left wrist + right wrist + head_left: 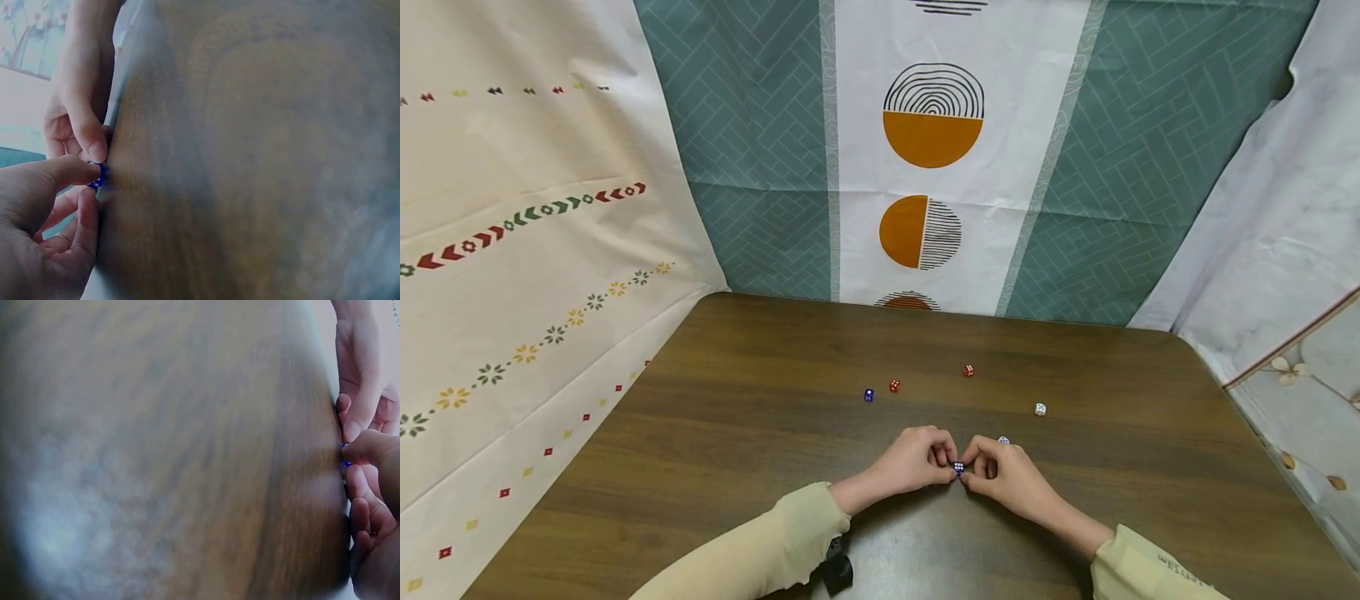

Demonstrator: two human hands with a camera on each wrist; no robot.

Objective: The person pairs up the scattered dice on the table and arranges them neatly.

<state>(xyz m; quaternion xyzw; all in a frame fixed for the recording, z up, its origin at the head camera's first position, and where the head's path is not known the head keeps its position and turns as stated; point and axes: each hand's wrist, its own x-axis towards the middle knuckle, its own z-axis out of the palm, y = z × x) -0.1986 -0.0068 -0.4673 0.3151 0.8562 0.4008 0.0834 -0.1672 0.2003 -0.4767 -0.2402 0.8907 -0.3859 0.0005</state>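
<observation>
A blue die [958, 467] with white pips sits low over the wooden table, between the fingertips of both hands. From its left side, my left hand [917, 460] pinches it between thumb and fingers. The right hand [1011, 479] pinches the same die from the right, its thumb and index finger curled towards it. In the left wrist view the blue die [96, 176] shows between the two thumbs. Mostly covered by fingers, the die [347, 464] appears as small blue patches in the right wrist view. A whitish die [1003, 440] lies just behind the right hand, partly hidden.
Farther back on the wooden table [737, 442] lie another blue die [868, 395], a red die [895, 386] and a second red die [968, 370]. A white die [1040, 409] lies to the right. Patterned cloths [760, 167] hang around the table's back and sides.
</observation>
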